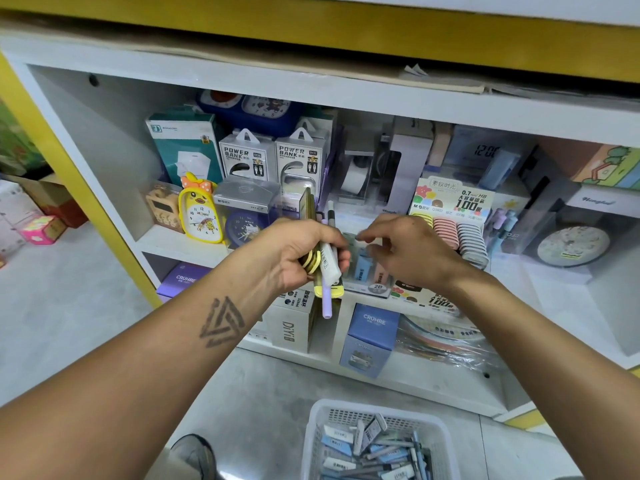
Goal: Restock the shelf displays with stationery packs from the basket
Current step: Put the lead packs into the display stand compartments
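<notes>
My left hand (304,252) is shut on a bundle of stationery packs (327,268): yellow round lead cases, a white pack and a lilac pen sticking out below. My right hand (407,252) hovers just right of it, fingers apart and slightly blurred, over a display box of blue and pink lead packs (369,270) on the middle shelf. It holds nothing that I can see. The white basket (313,441) stands on the floor at the bottom, filled with several blue and grey packs.
A lead-case display (453,216) with yellow, pink and grey rows stands right of my hands. Clocks, power bank boxes and tape dispensers crowd the shelf behind. Boxes fill the lower shelf (415,379). My shoe (194,455) is left of the basket.
</notes>
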The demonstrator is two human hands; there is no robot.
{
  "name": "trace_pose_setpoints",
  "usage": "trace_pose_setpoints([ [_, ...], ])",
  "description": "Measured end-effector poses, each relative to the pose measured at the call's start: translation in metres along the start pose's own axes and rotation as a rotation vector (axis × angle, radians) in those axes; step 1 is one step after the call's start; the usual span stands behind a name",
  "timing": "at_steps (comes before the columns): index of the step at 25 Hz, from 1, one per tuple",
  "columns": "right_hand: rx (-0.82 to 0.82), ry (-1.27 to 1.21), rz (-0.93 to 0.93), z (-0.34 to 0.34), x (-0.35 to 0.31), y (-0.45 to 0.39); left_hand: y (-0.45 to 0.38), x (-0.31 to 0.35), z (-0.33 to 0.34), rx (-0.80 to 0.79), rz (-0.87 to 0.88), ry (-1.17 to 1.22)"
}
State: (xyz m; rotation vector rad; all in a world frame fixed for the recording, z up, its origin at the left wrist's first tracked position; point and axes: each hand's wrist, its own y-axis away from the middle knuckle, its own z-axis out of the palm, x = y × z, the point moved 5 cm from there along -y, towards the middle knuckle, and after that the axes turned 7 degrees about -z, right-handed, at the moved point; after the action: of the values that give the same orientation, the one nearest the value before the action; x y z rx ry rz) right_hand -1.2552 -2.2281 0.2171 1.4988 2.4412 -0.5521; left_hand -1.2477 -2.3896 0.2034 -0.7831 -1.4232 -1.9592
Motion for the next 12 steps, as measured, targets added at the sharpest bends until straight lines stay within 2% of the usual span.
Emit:
trace_pose_setpoints([
  [2, 0.105, -0.454, 0.168, -0.008, 0.004, 0.005, -0.001, 0.001, 0.009, -0.026, 0.013, 0.012],
  [4, 0.120, -0.820, 0.300, -0.012, 0.003, 0.013, -0.001, 0.000, 0.018, -0.042, 0.032, 0.015],
  [6, 0.122, -0.896, 0.362, -0.015, 0.006, 0.021, -0.001, -0.003, 0.030, -0.062, 0.057, 0.005],
  [12, 0.165, -0.828, 0.507, -0.021, 0.019, 0.036, 0.001, -0.016, 0.068, -0.170, 0.142, -0.102],
])
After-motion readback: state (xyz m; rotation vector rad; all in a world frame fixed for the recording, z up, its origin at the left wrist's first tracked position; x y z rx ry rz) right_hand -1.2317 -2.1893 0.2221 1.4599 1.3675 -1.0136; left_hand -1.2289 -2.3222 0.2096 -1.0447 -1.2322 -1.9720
